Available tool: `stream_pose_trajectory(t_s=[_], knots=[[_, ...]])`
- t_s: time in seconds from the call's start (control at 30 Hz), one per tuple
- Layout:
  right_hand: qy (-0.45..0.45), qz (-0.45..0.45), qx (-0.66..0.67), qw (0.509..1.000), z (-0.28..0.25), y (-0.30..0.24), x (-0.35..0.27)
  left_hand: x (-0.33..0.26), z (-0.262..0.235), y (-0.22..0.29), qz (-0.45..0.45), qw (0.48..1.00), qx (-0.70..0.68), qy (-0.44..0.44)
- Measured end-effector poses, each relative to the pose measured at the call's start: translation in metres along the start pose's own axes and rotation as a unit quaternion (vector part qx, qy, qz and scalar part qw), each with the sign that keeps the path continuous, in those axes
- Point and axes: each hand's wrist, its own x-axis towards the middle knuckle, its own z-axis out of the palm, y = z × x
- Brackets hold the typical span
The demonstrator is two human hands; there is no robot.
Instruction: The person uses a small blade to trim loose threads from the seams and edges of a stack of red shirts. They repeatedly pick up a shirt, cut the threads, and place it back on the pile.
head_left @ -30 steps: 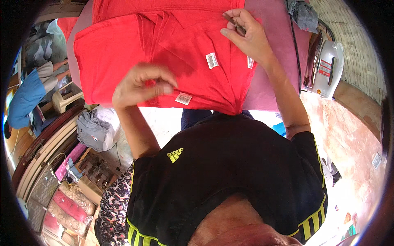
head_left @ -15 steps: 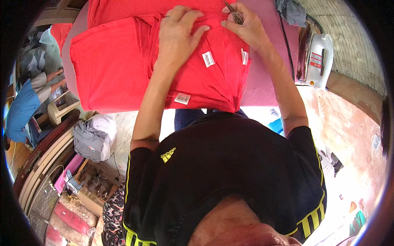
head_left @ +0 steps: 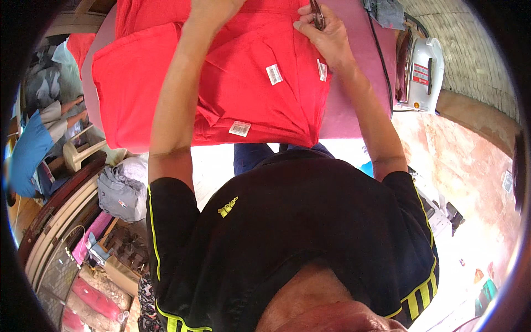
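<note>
Several red garments (head_left: 149, 83) lie in overlapping layers on a pink-covered table, with small white printed labels on the cloth, one label (head_left: 240, 128) near the front edge. At the upper right, my right hand (head_left: 329, 37) is closed on a small dark pair of thread snips (head_left: 317, 15), just above the cloth. My left hand (head_left: 213, 12) reaches over the far part of the red cloth, and its fingers are mostly cut off by the upper edge, so their hold is hidden.
A white iron (head_left: 425, 74) stands right of the table, with a black cord (head_left: 381, 61) running along the table's right side. Grey cloth (head_left: 387, 12) lies at the back right. On the left are a grey garment bundle (head_left: 119, 193) and a person in blue (head_left: 27, 155).
My left hand has moved away and to the left, partly out of view. My right hand keeps the snips, now turned more upright. The front cloth edge is a little rumpled.
</note>
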Motion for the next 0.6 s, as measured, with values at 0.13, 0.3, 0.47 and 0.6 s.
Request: stream_pose_trajectory(t_s=[0.13, 0.3, 0.47, 0.6], knots=[[-0.024, -0.02, -0.035, 0.999, -0.009, -0.006, -0.001, -0.021, -0.039, -0.007, -0.148, 0.955, -0.092, -0.238], [-0.117, -0.201, -0.143, 0.962, 0.0, -0.04, 0.006, -0.077, -0.046, 0.029, -0.088, 0.961, -0.002, -0.263], [-0.186, -0.256, -0.226, 0.921, -0.004, -0.044, 0.023, -0.091, -0.04, 0.026, -0.131, 0.966, -0.039, -0.222], [-0.191, -0.295, -0.253, 0.902, -0.001, -0.034, 0.023, -0.095, -0.034, 0.024, -0.129, 0.972, -0.07, -0.182]])
